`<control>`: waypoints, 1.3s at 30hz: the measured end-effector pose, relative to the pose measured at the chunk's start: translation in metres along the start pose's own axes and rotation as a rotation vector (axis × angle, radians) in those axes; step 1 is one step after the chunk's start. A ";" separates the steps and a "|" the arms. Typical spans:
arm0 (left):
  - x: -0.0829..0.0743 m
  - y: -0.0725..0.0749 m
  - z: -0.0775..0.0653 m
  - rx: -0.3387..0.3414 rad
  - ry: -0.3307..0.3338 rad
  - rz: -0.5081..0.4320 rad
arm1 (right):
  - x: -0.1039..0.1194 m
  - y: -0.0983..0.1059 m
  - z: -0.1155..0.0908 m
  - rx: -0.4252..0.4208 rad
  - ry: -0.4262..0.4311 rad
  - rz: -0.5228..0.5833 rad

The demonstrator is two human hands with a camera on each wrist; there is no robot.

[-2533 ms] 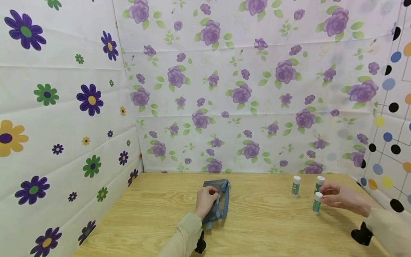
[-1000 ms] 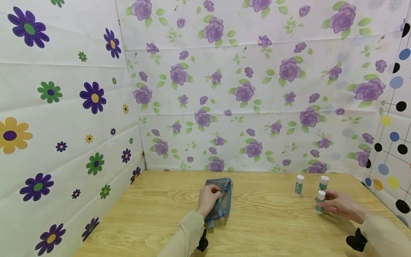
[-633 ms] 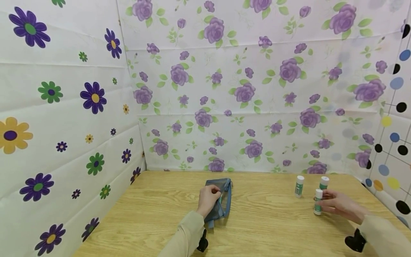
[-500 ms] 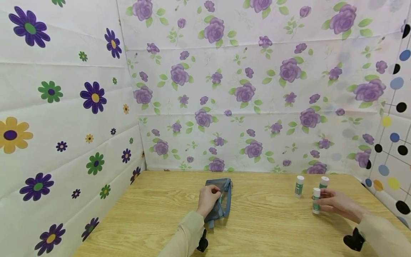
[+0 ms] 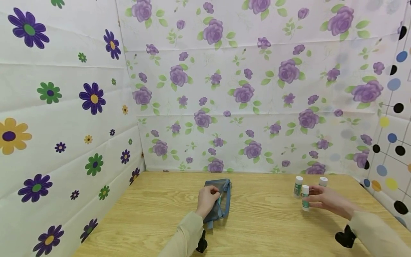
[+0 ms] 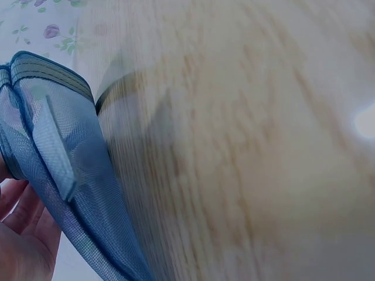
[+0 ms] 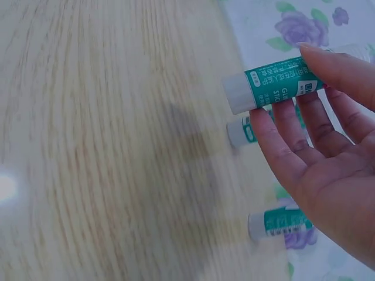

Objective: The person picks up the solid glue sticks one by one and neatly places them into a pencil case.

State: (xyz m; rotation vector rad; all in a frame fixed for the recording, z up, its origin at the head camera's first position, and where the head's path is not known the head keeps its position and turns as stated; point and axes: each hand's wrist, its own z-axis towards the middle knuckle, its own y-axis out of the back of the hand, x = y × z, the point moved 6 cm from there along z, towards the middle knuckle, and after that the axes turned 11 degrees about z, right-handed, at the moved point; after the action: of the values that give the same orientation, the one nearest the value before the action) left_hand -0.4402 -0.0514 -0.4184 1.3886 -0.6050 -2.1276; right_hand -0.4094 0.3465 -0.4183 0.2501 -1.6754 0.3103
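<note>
In the head view my left hand (image 5: 206, 200) pinches the edge of a blue mesh zip pouch (image 5: 213, 216) lying on the table. Something small and green shows at the pouch's opening, beside the fingertips. The left wrist view has the pouch's mesh side (image 6: 94, 146) and fabric tab up close. My right hand (image 5: 332, 201) grips an upright glue stick (image 5: 305, 198) with white ends and a green label. In the right wrist view its label (image 7: 287, 82) sits between thumb and fingers. Two similar glue sticks stand behind it, one left (image 5: 298, 187) and one partly hidden by the hand (image 5: 323, 181).
A wood-grain table (image 5: 257, 221) spreads under both hands. Flowered sheets hang behind (image 5: 224, 142) and on the left, and a dotted sheet (image 5: 385, 171) hangs on the right. Black wrist mounts (image 5: 345, 237) sit below the sleeves.
My right hand has closed round the front glue stick and carried it left, near the left standing one. The left hand keeps its hold on the pouch.
</note>
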 end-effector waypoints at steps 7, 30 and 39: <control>-0.002 0.004 -0.003 -0.023 -0.046 -0.019 | 0.010 -0.015 0.004 0.051 0.054 -0.014; 0.000 0.000 0.000 -0.004 -0.003 0.009 | 0.025 -0.050 0.026 0.069 0.080 0.041; -0.001 0.001 -0.001 -0.009 -0.005 0.010 | 0.029 -0.065 0.035 0.082 0.084 0.028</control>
State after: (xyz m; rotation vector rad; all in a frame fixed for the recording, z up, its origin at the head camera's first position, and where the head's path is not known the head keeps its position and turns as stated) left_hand -0.4387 -0.0515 -0.4175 1.3736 -0.6025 -2.1236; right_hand -0.4234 0.2736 -0.3898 0.2714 -1.5863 0.4063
